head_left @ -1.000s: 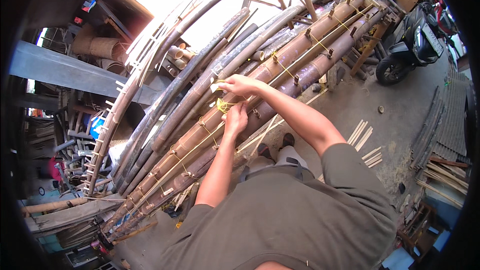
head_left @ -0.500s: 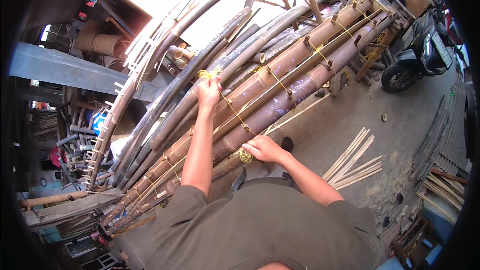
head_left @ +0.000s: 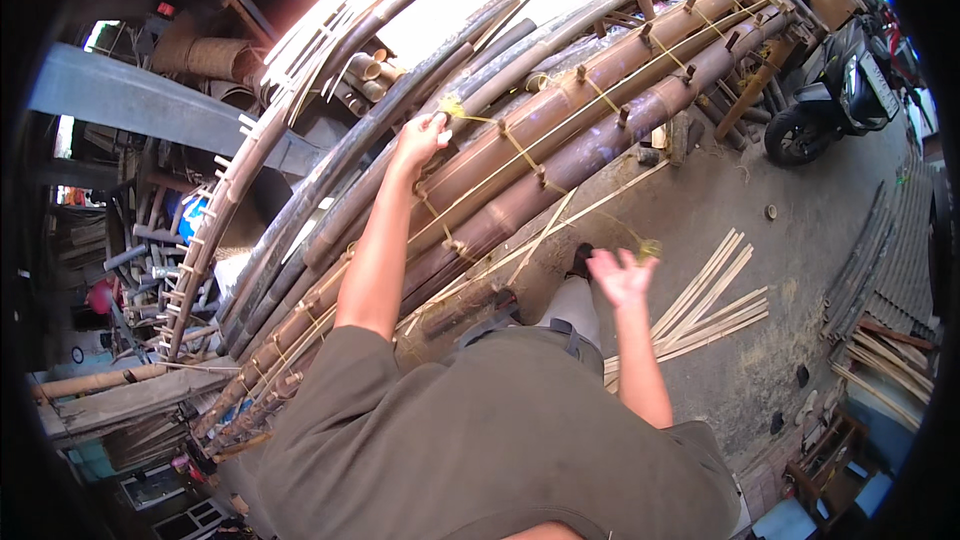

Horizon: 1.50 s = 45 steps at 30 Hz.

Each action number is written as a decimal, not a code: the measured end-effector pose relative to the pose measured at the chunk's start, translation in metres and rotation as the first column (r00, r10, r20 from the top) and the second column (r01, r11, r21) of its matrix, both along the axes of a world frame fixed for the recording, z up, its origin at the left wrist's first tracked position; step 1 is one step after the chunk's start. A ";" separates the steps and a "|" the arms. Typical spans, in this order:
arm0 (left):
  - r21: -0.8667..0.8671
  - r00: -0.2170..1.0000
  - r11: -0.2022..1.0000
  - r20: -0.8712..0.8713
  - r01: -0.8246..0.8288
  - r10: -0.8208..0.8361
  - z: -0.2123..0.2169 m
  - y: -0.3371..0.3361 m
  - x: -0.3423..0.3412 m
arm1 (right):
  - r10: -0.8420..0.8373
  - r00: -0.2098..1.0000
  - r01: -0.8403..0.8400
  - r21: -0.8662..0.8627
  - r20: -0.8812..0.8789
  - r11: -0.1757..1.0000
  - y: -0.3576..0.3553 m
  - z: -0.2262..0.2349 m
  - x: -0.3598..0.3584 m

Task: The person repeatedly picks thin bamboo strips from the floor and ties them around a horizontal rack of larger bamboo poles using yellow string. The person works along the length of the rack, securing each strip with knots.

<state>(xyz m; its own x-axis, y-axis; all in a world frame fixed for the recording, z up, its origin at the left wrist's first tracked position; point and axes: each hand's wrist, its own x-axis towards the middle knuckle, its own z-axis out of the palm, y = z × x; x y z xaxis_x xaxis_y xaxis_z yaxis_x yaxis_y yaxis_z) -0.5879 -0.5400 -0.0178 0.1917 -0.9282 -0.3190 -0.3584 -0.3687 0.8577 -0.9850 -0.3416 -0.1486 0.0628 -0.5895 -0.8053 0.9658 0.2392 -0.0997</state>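
Large brown bamboo poles (head_left: 560, 168) lie diagonally before me, with short pegs standing out of them and yellow cord (head_left: 517, 147) strung from peg to peg. My left hand (head_left: 422, 137) is over the far pole, its fingers closed on a yellow cord bundle (head_left: 453, 106). From there a strand runs right to a peg. On the near side of the poles, my right hand (head_left: 622, 278) is raised with its fingers spread. A loose, blurred coil of yellow cord (head_left: 649, 249) is just beyond its fingertips; whether they touch is unclear.
Pale bamboo strips (head_left: 705, 290) lie on the floor at the right. A motorcycle (head_left: 835, 110) is parked at the far right. Behind the poles rises a curved bamboo frame (head_left: 240, 155) with pegs. More dark bamboo poles (head_left: 375, 165) are stacked between.
My right hand has moved right, away from the poles, and opened from its grip on the cord coil. My left hand has shifted slightly up, still with yellow cord.
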 end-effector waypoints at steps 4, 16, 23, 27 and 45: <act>-0.173 0.756 0.970 0.655 0.171 -0.017 0.016 0.097 0.027 | 0.820 0.573 -0.741 -0.421 0.010 0.523 0.033 0.050 0.147; -0.248 0.932 0.960 0.360 0.129 -0.033 -0.049 0.176 -0.006 | -0.448 -0.304 -0.854 0.449 -0.841 -0.263 -0.097 0.212 0.322; -0.101 0.892 0.985 0.444 0.140 -0.082 -0.030 0.177 0.012 | 0.272 0.313 -0.917 -0.364 -0.910 -0.164 -0.130 0.189 0.304; -0.055 0.842 0.993 0.536 0.102 -0.057 -0.001 0.180 -0.011 | -0.073 -0.116 -0.766 0.136 -0.991 -0.628 -0.029 0.218 0.200; -0.120 0.849 0.976 0.521 0.181 -0.094 -0.029 0.098 0.107 | -0.267 -0.060 -0.970 0.119 -0.962 -0.211 0.112 0.123 0.287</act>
